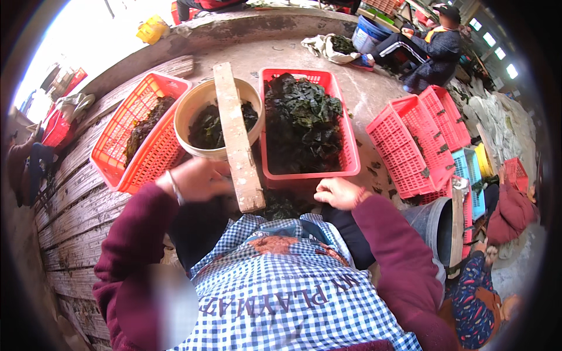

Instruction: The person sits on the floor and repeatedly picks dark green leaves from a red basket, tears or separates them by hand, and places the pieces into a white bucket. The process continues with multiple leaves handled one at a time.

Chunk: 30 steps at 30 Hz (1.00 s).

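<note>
A worn wooden board (235,140) lies across the top of a round cream bucket (181,123), which has dark green seaweed (206,127) inside. My left hand (202,179), slightly blurred, is beside the board's near end and below the bucket's rim; its fingers are too blurred to read. To the right of the board stands a red plastic crate (351,158) heaped with dark leafy seaweed (303,118). My right hand (338,193) is just before that crate's near rim, fingers curled, with nothing visible in it. More seaweed (281,205) lies low between my knees.
An orange-red crate (145,175) with brown seaweed stands at left on wooden planks (79,219). Tilted red crates (395,140), a blue crate (467,162) and a dark bucket (439,228) are at right. A person (434,52) sits at upper right; others are at the edges.
</note>
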Tool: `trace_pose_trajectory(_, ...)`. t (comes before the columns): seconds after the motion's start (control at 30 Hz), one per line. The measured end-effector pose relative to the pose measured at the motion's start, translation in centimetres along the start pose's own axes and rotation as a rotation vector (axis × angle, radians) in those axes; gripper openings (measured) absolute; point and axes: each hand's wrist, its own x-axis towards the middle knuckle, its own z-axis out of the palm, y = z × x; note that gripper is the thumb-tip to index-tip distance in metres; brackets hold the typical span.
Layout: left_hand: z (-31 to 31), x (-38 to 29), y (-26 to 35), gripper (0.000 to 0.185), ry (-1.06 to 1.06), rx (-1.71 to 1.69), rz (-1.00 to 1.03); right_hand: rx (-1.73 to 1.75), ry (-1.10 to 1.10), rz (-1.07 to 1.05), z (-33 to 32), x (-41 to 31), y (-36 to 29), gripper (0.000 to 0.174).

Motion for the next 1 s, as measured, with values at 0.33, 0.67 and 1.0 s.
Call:
trace_pose_trajectory(0.33,10.5,-13.1,-1.1,0.033,0.175,-0.398,0.076,0.771,0.133,-0.349,14.4,-5.1,-7.1,0.044)
trace_pose_trajectory(0.67,10.9,-10.5,-5.4,0.015,0.216,0.505,-0.064,-0.066,0.125,-0.33,15.2,0.3,-8.2,0.014)
trace_pose_trajectory(1.0,10.4,-2.8,-3.0,0.015,0.225,0.522,-0.056,-0.526,-0.177,0.129,6.9,7.6,2.3,0.03)
